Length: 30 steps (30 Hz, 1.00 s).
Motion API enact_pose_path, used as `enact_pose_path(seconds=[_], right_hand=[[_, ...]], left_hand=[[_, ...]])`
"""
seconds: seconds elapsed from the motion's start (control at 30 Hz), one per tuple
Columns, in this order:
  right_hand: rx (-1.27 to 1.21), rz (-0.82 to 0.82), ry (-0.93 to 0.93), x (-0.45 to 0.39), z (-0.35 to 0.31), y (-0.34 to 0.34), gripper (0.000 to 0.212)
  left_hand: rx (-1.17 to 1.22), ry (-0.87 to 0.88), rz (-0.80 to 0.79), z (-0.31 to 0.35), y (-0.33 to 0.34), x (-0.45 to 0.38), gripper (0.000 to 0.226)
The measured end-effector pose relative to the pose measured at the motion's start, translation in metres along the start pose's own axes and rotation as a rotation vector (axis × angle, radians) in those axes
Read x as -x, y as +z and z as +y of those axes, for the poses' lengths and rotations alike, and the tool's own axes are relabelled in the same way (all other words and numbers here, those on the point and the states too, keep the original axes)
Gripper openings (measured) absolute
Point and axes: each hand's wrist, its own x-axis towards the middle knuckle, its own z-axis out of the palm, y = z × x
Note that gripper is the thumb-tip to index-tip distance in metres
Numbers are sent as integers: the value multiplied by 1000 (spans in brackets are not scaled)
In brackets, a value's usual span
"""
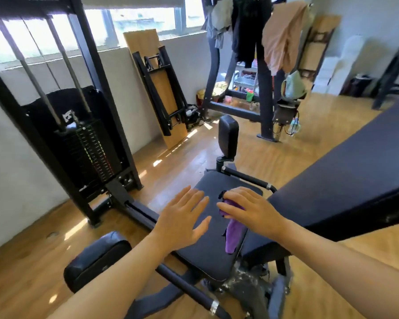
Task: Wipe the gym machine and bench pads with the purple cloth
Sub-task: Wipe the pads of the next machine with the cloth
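Observation:
The black seat pad [207, 252] of the gym machine lies in front of me. My right hand [249, 208] lies flat on the purple cloth [233, 236], pressing it onto the seat pad; the cloth trails out from under the palm toward me. My left hand [182, 217] hovers or rests with spread straight fingers over the left part of the same pad and holds nothing. An upright black pad [228, 134] stands beyond the seat. A round roller pad [95, 259] sits at the lower left. A long dark bench pad [346, 171] slopes at the right.
The weight stack [90, 148] and its black frame stand at the left by the wall. Folded tables [161, 93] lean against the wall behind. A rack hung with clothes [281, 35] stands further back. Black handle bars [247, 178] flank the seat. The floor is wood.

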Motion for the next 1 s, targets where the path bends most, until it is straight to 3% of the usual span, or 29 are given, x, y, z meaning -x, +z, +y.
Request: enact_pose_path(seconds=[0.33, 0.57, 0.7, 1.0], right_hand=[[309, -50, 510, 17, -48, -62, 24], [534, 7, 811, 30, -89, -146, 32], [687, 204, 918, 36, -90, -198, 30], [993, 683, 902, 17, -19, -294, 30]], left_hand=[[301, 483, 133, -11, 25, -66, 47], [413, 746, 219, 45, 18, -119, 46], [462, 844, 269, 87, 5, -156, 46], [457, 879, 447, 162, -44, -251, 51]])
